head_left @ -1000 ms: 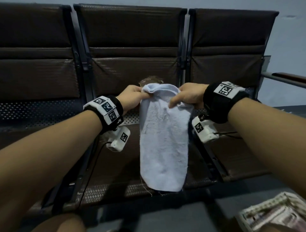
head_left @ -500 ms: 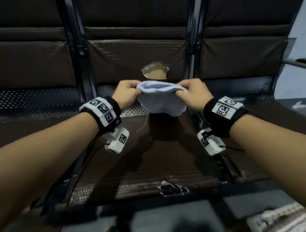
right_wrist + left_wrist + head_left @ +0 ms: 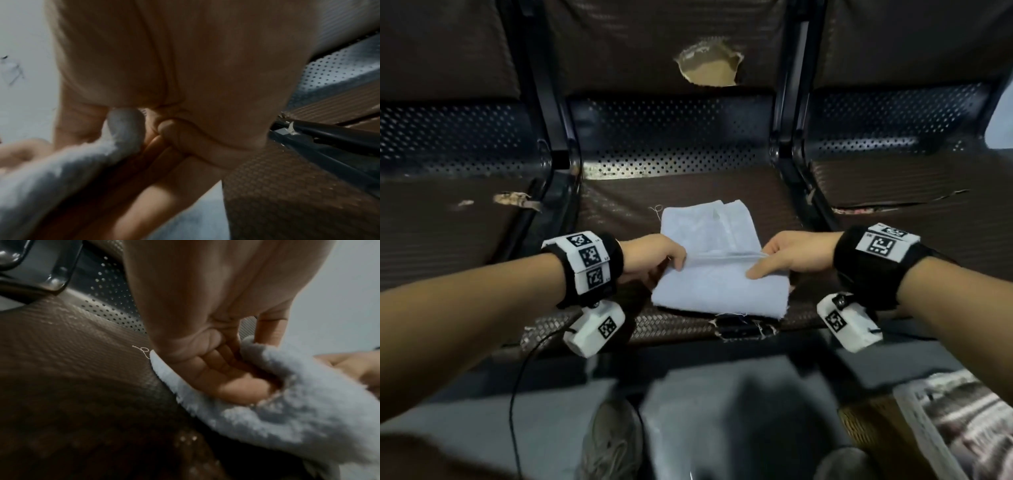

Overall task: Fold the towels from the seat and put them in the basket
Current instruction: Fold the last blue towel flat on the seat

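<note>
A pale blue towel (image 3: 709,236) lies on the middle brown seat (image 3: 619,205), its far part flat and its near part doubled over towards me. My left hand (image 3: 671,260) pinches the left end of the fold line, and my right hand (image 3: 763,263) pinches the right end. In the left wrist view the fingers (image 3: 226,386) curl under the fluffy towel edge (image 3: 287,410). The right wrist view shows the thumb and fingers (image 3: 164,162) clamped on the towel (image 3: 82,162). The basket (image 3: 962,428) shows at the lower right on the floor.
The seat row has dark metal dividers (image 3: 787,154) either side of the middle seat. The backrest has a torn hole (image 3: 709,65), and the seat's front edge has a tear (image 3: 743,327). My shoes (image 3: 613,442) stand on the grey floor below.
The towel hung in the air between my hands a second ago; it now lies on the seat, its near part doubled over. Both hands came down and towards me, still gripping it.
</note>
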`<move>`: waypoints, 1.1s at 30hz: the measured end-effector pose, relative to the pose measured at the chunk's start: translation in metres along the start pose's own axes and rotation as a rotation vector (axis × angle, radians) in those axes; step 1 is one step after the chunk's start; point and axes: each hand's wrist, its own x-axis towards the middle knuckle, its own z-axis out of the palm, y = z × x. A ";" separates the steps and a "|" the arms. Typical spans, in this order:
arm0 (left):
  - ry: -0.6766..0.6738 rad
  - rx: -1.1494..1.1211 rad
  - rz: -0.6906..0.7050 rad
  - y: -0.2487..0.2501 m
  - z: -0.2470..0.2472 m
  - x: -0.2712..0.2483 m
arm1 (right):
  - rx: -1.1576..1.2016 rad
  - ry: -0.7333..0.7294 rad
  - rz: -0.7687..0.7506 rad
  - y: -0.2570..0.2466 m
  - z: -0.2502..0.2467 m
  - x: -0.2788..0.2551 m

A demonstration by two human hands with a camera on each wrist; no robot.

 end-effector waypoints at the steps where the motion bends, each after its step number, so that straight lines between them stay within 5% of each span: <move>1: -0.028 -0.037 -0.019 0.002 -0.002 0.001 | 0.047 -0.028 -0.002 0.000 -0.003 0.001; 4: -0.001 -0.122 0.018 0.013 -0.007 0.008 | 0.226 0.045 -0.087 0.000 -0.013 0.016; 9: 0.346 -0.135 0.169 0.031 -0.033 0.044 | 0.245 0.652 -0.218 -0.007 -0.030 0.068; 18: 0.543 0.017 0.110 0.026 -0.055 0.092 | 0.152 0.831 -0.232 -0.024 -0.033 0.118; 23: 0.607 0.248 0.180 0.016 -0.056 0.081 | -0.197 0.732 -0.348 -0.022 -0.025 0.101; 29: 0.162 0.614 0.310 -0.005 -0.026 0.045 | -0.560 0.412 -0.325 0.008 0.004 0.064; 33: 0.159 0.869 0.316 -0.016 -0.015 0.036 | -0.658 0.351 -0.257 0.027 0.017 0.052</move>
